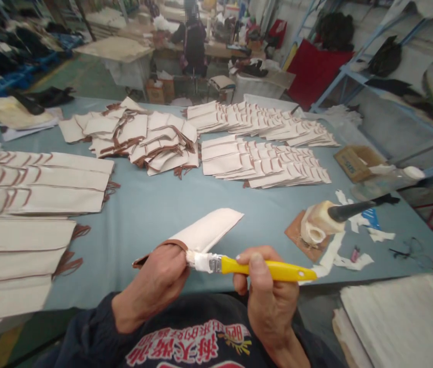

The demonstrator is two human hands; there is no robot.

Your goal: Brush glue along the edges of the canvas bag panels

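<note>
Near the table's front edge, my left hand is closed on a white piece with a brown edge, which stretches away up and to the right. My right hand grips the yellow handle of a brush between thumb and fingers. The white-coated bristles touch the brown-edged piece right beside my left fingers. Further right, a glue-crusted container with a black-handled tool in it sits on a brown square board.
Overlapping rows of white brown-edged pieces lie at the back right, more at the left, and a loose heap at the back middle. A cardboard box and scraps lie right. A person is in the background.
</note>
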